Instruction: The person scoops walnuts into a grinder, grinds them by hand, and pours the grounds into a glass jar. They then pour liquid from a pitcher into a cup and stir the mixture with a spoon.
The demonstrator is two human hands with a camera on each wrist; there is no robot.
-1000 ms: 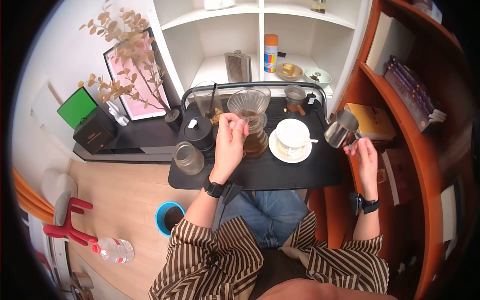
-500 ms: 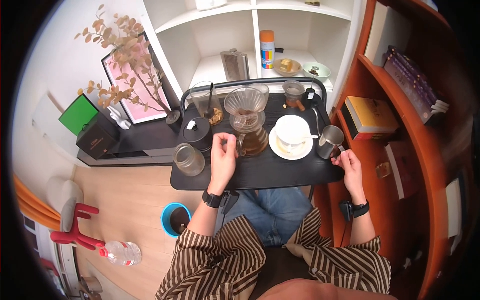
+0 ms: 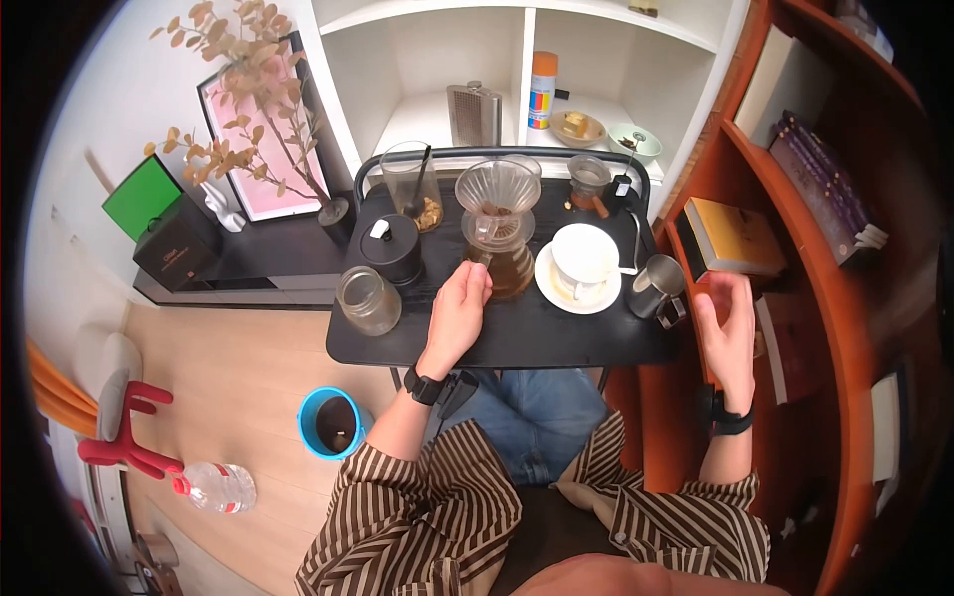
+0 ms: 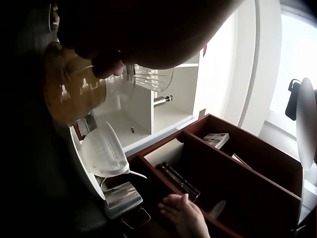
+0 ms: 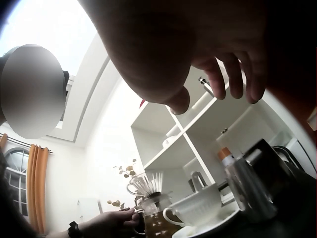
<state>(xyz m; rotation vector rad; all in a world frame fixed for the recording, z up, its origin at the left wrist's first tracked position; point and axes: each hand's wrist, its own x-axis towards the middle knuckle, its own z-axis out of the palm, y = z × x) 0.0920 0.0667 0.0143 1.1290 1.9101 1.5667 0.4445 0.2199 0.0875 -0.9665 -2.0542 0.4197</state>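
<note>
In the head view the left hand (image 3: 458,313) holds the handle of the glass server (image 3: 512,270), which contains brown liquid; a ribbed glass dripper (image 3: 500,192) sits on top. The left wrist view shows its fingers (image 4: 110,67) against the server, mostly dark. The right hand (image 3: 728,333) is off the tray's right edge, fingers spread and holding nothing. Beside it the metal pitcher (image 3: 655,284) stands on the tray, its handle free. Between the server and pitcher, a white cup (image 3: 584,253) rests on a saucer (image 3: 572,303) with a spoon.
On the black tray table (image 3: 537,343) are a glass jar (image 3: 370,301), a black lidded canister (image 3: 392,247), a tall glass (image 3: 409,177) and a small glass vessel (image 3: 588,177). Wooden shelves (image 3: 845,328) border the right. A blue bin (image 3: 307,425) and water bottle (image 3: 221,488) are on the floor.
The right hand has let go of the pitcher, which was lowered onto the tray, and moved right. The left hand came down and took hold of the server's handle.
</note>
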